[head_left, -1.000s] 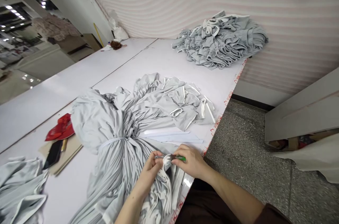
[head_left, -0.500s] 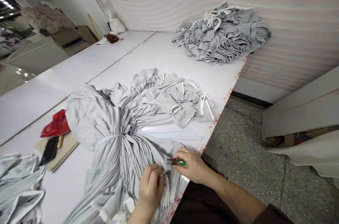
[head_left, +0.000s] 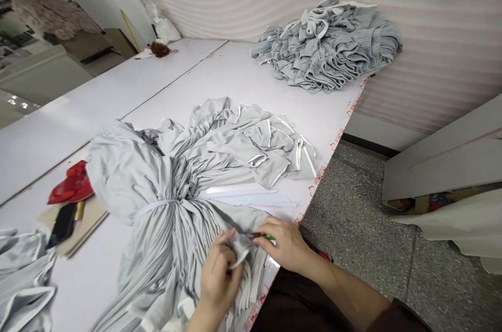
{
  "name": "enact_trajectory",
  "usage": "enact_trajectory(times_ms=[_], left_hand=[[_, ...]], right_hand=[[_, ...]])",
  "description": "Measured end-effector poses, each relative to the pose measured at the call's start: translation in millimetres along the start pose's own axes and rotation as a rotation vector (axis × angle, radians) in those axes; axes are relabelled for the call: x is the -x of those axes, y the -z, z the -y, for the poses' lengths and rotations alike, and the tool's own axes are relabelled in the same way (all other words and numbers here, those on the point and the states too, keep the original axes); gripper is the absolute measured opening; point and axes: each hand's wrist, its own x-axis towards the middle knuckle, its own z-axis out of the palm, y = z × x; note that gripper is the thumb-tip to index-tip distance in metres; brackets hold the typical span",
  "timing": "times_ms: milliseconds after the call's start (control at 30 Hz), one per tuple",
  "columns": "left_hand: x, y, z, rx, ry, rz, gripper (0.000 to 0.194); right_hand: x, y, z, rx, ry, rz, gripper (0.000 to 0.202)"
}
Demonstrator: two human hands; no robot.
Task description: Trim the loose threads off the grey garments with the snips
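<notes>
My left hand (head_left: 221, 272) pinches the white-trimmed edge of a grey fabric piece (head_left: 240, 247). In my right hand (head_left: 284, 242) are small thread snips (head_left: 267, 237) with green on the handle, mostly covered by my fingers. Their blades lie close against the fabric by my left hand. Under both hands spreads a large bundle of grey fabric pieces (head_left: 157, 248), gathered at the middle by a pale tie (head_left: 159, 205). More white-edged grey pieces (head_left: 251, 144) fan out from the bundle's far side.
A grey garment pile (head_left: 333, 49) sits at the table's back right corner. On the left lie a red mesh item (head_left: 70, 183), a black phone (head_left: 63, 223) and brown card (head_left: 88, 230). The white table (head_left: 152, 81) ends at the right above a speckled floor (head_left: 353, 206).
My left hand has turned and lifted the trimmed edge, and its fingers have shifted. The snips have tilted in my right hand, showing less. The view has shifted slightly.
</notes>
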Motion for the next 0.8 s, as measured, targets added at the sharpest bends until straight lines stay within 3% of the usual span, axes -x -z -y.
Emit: enact_trajectory(times_ms=[67, 133, 233, 333, 400, 500, 600, 667, 800], left_hand=[[-12, 4.3, -2, 0.057, 0.148, 0.068, 0.018], [-26, -0.7, -7, -0.010, 0.243, 0.224, 0.009], [-43, -27.1, -14, -0.186, 0.219, 0.461, 0.030], [-56, -49.7, -17, -0.222, 0.245, 0.526, 0.016], [-62, -44.5, -15, -0.186, 0.246, 0.545, 0.005], [-64, -2.2, -13, 0.000, 0.372, 0.431, 0.018], [-61, 52.7, -14, 0.292, 0.657, 0.013, 0.040], [-57, 78.3, -14, 0.407, 0.775, -0.185, 0.044], [-53, 99.8, -14, 0.492, 0.818, -0.277, 0.042]], right_hand=[[-2, 4, -10, 0.016, -0.090, -0.082, 0.016], [-4, 7, -17, 0.050, -0.194, -0.124, 0.019], [-9, 10, -19, 0.053, -0.267, -0.075, 0.020], [-12, 11, -17, -0.014, -0.252, -0.035, 0.020], [-11, 14, -18, -0.063, -0.240, -0.035, 0.020], [-8, 21, -24, -0.104, -0.236, -0.044, 0.021], [-5, 24, -25, -0.116, -0.243, -0.035, 0.021], [-5, 18, -19, -0.179, -0.238, -0.007, 0.019], [-7, -9, 1, -0.444, -0.195, 0.157, 0.018]])
